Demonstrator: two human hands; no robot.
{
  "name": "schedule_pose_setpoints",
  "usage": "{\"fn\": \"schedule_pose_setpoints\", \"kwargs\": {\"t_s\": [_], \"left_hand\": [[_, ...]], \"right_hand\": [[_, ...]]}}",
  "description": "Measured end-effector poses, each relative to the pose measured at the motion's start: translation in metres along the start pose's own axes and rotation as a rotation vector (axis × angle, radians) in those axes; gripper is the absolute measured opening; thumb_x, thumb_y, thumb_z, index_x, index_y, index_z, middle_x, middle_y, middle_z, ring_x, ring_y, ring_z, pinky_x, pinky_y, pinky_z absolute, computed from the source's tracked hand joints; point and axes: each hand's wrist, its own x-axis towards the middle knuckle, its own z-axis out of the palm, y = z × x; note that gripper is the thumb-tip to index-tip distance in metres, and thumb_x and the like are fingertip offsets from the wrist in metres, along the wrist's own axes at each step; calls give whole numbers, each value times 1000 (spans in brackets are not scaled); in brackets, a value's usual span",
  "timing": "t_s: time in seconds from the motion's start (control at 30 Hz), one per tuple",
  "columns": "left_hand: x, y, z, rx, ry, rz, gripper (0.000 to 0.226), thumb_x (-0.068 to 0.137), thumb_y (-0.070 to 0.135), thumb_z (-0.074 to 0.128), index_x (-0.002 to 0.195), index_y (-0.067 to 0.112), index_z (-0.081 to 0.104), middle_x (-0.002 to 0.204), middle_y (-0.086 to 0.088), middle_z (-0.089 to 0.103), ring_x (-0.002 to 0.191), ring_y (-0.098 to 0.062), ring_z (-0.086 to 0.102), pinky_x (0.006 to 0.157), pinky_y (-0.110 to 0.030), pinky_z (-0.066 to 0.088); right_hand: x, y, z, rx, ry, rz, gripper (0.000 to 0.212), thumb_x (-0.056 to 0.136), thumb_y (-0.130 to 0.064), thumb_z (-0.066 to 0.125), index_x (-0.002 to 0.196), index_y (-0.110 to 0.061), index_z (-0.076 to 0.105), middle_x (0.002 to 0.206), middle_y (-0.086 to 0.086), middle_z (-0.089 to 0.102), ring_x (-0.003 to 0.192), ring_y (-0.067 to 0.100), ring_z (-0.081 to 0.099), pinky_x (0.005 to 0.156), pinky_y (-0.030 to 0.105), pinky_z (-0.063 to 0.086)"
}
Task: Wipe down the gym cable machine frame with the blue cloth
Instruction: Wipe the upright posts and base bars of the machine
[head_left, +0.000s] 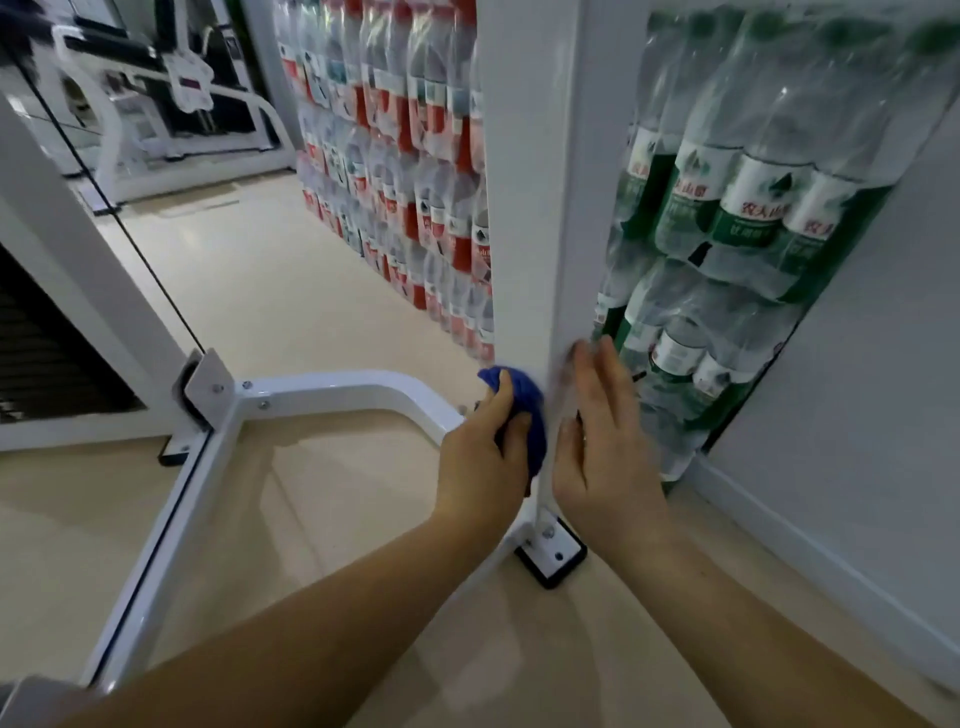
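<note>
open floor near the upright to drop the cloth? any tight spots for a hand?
Bare floor: inside the base, bordered by curved tube, long rail and upright; beyond the tube, up to the red-label bottle packs. Tight: right of the upright, green-label packs fill the gap to the wall.

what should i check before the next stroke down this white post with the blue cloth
1. Cloth held: the left hand grips the blue cloth with curled fingers. Ok.
2. Cloth on frame: it presses on the left face of the white post. Ok.
3. Steadying hand: the right hand lies flat on the post's right face, fingers straight. Ok.
4. Room below: bare post runs down to the bolted foot plate. Ok.
5. Clearance on the right: the bottle packs stand close behind the right fingers. Not ok.
6. Post above already clean: glare and blur. Cannot tell.
</note>
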Motion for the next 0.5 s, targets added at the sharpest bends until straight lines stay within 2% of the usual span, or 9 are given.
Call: {"fn": "schedule_pose_setpoints", "kwargs": {"t_s": [0.13, 0.2, 0.27, 0.37, 0.43, 0.5], "left_hand": [[-15, -36, 30, -17, -21, -85, 46, 106, 22, 48, 151, 35, 45, 115, 2, 71, 101, -14, 66, 90, -27, 54], [-24, -60, 38, 59, -160, -124, 44, 105, 22, 51, 148, 32, 49, 114, 1, 71, 101, -12, 65, 88, -20, 51], [-32, -88, 36, 193, -288, -113, 41, 105, 24, 50, 145, 31, 54, 109, 1, 73, 95, -16, 68, 83, -19, 49], [-32, -115, 28, 310, -270, 86, 32, 107, 28, 39, 133, 34, 58, 93, 9, 69, 81, -18, 66, 82, -29, 54], [-31, -135, 33, 486, -320, 251, 29, 106, 28, 39, 130, 29, 57, 106, 8, 64, 90, -23, 61, 78, -39, 54], [-40, -163, 46, 715, -488, 249, 36, 105, 30, 42, 140, 28, 53, 134, 2, 56, 113, -28, 54, 91, -44, 50]], "right_hand": [[-34, 35, 34, -6, -75, 105, 64, 106, -16, 39, 164, -25, 12, 172, -6, 3, 156, 2, 3, 109, -2, 5], [-55, 51, 48, 9, -143, 194, 62, 107, -19, 37, 164, -23, 12, 171, -7, 5, 155, 1, 3, 109, -2, 4], [-75, 65, 55, -26, -268, 223, 59, 108, -24, 36, 163, -23, 16, 170, -6, 12, 154, 3, 10, 113, 7, 14], [-90, 83, 57, -113, -388, 226, 51, 108, -27, 38, 158, -24, 33, 161, -8, 34, 143, 7, 36, 111, 25, 37], [-91, 93, 60, -131, -399, 251, 45, 108, -27, 39, 152, -22, 45, 153, -5, 47, 135, 11, 46, 107, 29, 42], [-91, 98, 68, -110, -401, 295, 40, 107, -25, 41, 145, -20, 54, 142, -2, 56, 126, 15, 54, 102, 30, 45]]}}
